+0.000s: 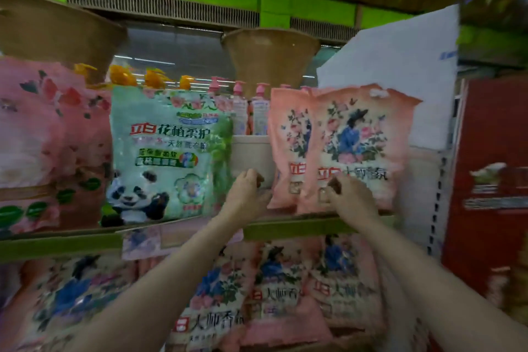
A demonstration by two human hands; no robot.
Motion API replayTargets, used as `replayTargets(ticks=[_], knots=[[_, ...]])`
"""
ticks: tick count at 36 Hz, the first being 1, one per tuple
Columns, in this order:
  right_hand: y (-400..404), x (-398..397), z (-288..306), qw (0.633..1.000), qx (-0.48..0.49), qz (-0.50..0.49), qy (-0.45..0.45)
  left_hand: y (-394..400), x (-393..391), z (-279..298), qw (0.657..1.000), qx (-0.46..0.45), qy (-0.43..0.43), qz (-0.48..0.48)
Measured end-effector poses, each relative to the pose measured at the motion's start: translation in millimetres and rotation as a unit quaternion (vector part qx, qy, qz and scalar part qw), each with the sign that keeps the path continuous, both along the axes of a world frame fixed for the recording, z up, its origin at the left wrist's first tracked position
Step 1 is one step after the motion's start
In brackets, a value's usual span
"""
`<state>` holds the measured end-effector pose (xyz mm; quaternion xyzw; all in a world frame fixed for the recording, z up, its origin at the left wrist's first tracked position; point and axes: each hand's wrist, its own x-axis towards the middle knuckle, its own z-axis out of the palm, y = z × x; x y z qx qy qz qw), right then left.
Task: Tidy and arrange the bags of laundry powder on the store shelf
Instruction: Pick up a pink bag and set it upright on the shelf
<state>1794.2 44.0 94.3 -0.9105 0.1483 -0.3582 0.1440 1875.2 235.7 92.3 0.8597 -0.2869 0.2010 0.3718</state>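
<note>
- The left hand is at the centre of the frame, in the gap between the green bag and the pink bags. Its fingers are curled, close to the left edge of the rear pink bag. Whether they really pinch that bag, I cannot tell, because the picture is blurred there.
- The right hand is just right of centre. Its fingers are curled and lie against the lower front of the front pink bag. It seems to grip the bag, but the exact hold is not clear.
- The two pink bags stand upright on the middle shelf, right of centre. The front one overlaps the rear one, which shows at its left.
- The green panda bag stands upright on the same shelf, left of centre, apart from the pink pair.
- More pink bags fill the left edge of the frame, beside the green bag.
- On the lower shelf, at the bottom of the frame, more pink floral bags lean against each other, partly hidden by both forearms.
- Behind the bags, at the upper centre, stand pump bottles with pink tops, and orange tops further left.
- A red carton is at the right edge, and a white board leans at the upper right.
</note>
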Motion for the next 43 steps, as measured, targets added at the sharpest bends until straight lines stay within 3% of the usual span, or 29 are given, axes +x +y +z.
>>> replayTargets(ticks=[7, 10, 14, 17, 21, 25, 28, 43], knots=[[-128, -28, -4, 0.994, 0.085, -0.031, -0.069, -97, -13, -1, 0.989, 0.023, 0.149, 0.0], [-173, -19, -14, 0.994, 0.11, -0.023, -0.004, -121, -9, -8, 0.983, 0.032, 0.174, 0.042], [-181, -12, -15, 0.975, 0.2, 0.068, 0.064, -127, -2, -17, 0.986, 0.013, 0.152, 0.071], [-176, 0, -22, 0.944, 0.266, 0.193, 0.042, -119, 1, -20, 0.99, -0.016, 0.123, 0.063], [-176, 10, -22, 0.955, 0.243, 0.164, 0.051, -110, 4, -18, 0.993, 0.001, 0.112, 0.046], [-155, 20, -14, 0.969, 0.179, 0.157, 0.07, -83, 9, -14, 0.969, -0.1, 0.225, 0.027], [-136, 29, -9, 0.974, 0.141, 0.14, 0.111, -65, 11, -16, 0.968, -0.096, 0.231, 0.036], [-150, 28, -20, 0.959, 0.227, 0.154, 0.065, -83, 8, -14, 0.981, -0.033, 0.192, 0.012]])
